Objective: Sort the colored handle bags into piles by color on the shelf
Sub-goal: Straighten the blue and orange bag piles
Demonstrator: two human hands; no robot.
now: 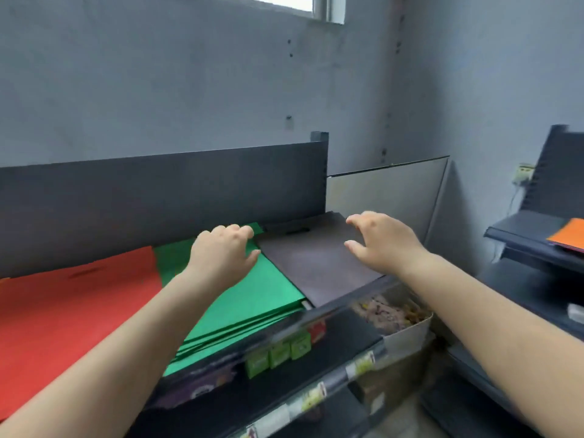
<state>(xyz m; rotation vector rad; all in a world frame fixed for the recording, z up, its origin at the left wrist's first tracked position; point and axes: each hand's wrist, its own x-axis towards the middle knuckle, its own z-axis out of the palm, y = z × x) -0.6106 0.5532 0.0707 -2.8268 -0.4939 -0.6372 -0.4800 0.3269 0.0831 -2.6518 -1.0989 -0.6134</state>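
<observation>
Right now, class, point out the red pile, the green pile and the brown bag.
red pile (79,311), head view, middle of top bag.
green pile (252,298), head view, top bag's face.
brown bag (316,267), head view, its centre.

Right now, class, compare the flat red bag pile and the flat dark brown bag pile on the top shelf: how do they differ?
The flat red bag pile lies at the shelf's left end; the flat dark brown bag pile lies at the right end, past the green pile. No hand is over the red pile; the right hand hovers over the brown one. Both lie flat and show a handle slot.
</observation>
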